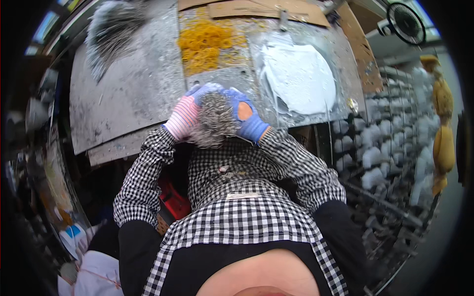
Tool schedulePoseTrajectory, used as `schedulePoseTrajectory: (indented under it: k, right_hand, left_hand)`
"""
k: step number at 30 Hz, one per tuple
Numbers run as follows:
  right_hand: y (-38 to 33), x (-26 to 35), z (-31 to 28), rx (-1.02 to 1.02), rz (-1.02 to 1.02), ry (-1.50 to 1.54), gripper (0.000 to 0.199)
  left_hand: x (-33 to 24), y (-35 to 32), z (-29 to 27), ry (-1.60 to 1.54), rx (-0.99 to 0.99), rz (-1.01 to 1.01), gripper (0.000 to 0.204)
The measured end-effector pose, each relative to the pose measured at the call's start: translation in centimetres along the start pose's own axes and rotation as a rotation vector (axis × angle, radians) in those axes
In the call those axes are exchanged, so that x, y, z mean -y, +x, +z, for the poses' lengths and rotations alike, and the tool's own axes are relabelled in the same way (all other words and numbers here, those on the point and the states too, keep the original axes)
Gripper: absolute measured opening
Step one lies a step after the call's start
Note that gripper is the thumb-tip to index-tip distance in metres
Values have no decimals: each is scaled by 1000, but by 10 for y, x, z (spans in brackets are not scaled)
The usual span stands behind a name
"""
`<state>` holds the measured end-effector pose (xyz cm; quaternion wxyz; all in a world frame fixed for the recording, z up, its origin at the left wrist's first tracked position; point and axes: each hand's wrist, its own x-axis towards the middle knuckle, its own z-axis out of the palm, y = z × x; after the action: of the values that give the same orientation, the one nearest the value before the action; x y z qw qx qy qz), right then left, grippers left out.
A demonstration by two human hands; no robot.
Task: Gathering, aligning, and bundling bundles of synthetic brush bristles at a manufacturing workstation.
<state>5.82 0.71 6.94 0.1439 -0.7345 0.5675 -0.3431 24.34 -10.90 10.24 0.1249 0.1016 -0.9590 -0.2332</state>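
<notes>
Between my two gloved hands is a thick round bundle of grey-brown bristles point(216, 118), its speckled tips facing up toward me at the table's front edge. My left hand point(186, 114), in a glove with pink and white stripes and bluish fingers, wraps its left side. Around the right side closes my right hand point(247, 117), in a blue glove with a hole showing skin on the back. The bundle hides most of the fingertips. Just beyond the hands lies a loose heap of yellow rubber bands point(205, 42).
White paste point(298, 76) is spread on a board at the right of the table. A loose pile of long grey bristles point(116, 34) lies at the far left. Cardboard point(269, 11) lines the back. Racks with white tufted pieces point(375, 138) and a black fan point(406, 23) stand right.
</notes>
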Motion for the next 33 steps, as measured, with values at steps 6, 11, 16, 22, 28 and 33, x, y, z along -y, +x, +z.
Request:
schedulePoseTrajectory:
  k: [6,11,16,22,28,33]
  right_hand:
    - [12,48,-20,-258,-173,336,82]
    - [-14,16,0,-161,-39,63,83]
    - [-23,13,12,-249,-76,80,86]
    - [-38,13,17,-154,-7,65,86]
    - [-47,80,-28,95,79,371,94]
    - [-86,77,0,542,674,546,96]
  left_hand:
    - [-75,59,58,95,81,382,44]
    - [-109,53,96,-193,125,505,40]
    - [-108,9,87,-328,87,382,36]
    - [-113,-19,83,-506,50,254,32]
    - [-111,-33,87,-679,-5,96,28]
    - [-112,-41,91,-818,-14,-58,25]
